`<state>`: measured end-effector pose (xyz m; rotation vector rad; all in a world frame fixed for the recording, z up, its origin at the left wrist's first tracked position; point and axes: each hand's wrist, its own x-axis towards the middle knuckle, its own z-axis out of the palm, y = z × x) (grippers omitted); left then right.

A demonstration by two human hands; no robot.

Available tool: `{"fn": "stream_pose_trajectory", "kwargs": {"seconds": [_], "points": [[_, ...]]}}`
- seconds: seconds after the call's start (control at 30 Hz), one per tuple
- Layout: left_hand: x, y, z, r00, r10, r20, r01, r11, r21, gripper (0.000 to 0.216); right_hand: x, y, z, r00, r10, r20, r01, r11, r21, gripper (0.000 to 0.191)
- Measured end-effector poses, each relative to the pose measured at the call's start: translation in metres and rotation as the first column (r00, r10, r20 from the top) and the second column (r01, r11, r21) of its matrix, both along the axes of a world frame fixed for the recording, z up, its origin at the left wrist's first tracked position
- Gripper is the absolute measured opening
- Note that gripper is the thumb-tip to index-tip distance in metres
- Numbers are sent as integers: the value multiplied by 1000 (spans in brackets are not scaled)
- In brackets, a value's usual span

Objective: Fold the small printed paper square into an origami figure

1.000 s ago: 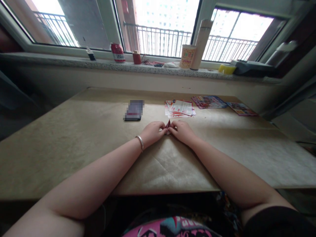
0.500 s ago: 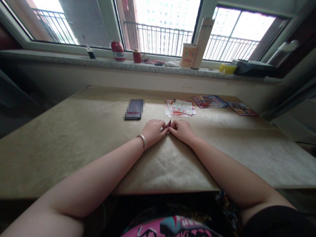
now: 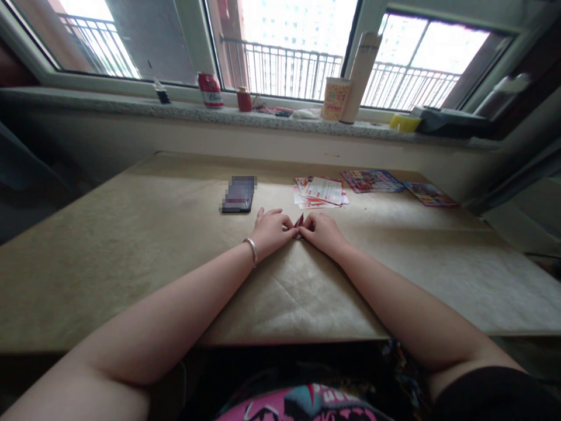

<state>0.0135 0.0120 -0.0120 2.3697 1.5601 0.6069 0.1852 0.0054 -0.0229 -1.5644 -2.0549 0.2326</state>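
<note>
Between my two hands, just above the table [image 3: 280, 292], is a small dark-red folded paper piece [image 3: 300, 222] with a pointed tip sticking up. My left hand [image 3: 272, 229], with a silver bangle at the wrist, pinches it from the left with thumb and forefinger; its other fingers are lifted and spread. From the right, my right hand [image 3: 323, 231] pinches the same piece with its fingers curled in. My fingers hide most of the paper. Right beyond my hands lies a loose pile of white and red printed papers [image 3: 322, 190].
A dark phone-like slab [image 3: 238, 196], partly pixelated, lies left of the papers. Two stacks of colourful printed sheets, one larger [image 3: 372, 180] and one smaller [image 3: 430, 193], lie at the back right. On the sill [image 3: 272, 120] stand a red can [image 3: 210, 90], a patterned cup [image 3: 336, 98] and a tall cylinder [image 3: 362, 76].
My left hand's outer fingers have lifted and spread, while its thumb and forefinger stay on the paper. My right hand has hardly moved.
</note>
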Motion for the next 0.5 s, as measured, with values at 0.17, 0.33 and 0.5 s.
{"fn": "stream_pose_trajectory", "kwargs": {"seconds": [0.17, 0.33, 0.5], "points": [[1, -1, 2, 1000, -2, 4, 2, 999, -33, 22, 1, -1, -1, 999, 33, -28, -33, 999, 21, 12], [1, 2, 1, 1000, -1, 22, 3, 999, -51, 20, 3, 1, -3, 999, 38, -4, -38, 999, 32, 14], [1, 4, -1, 999, -5, 54, 8, 999, -43, 20, 6, 6, -6, 999, 1, 37, -3, 999, 46, 20]]}}
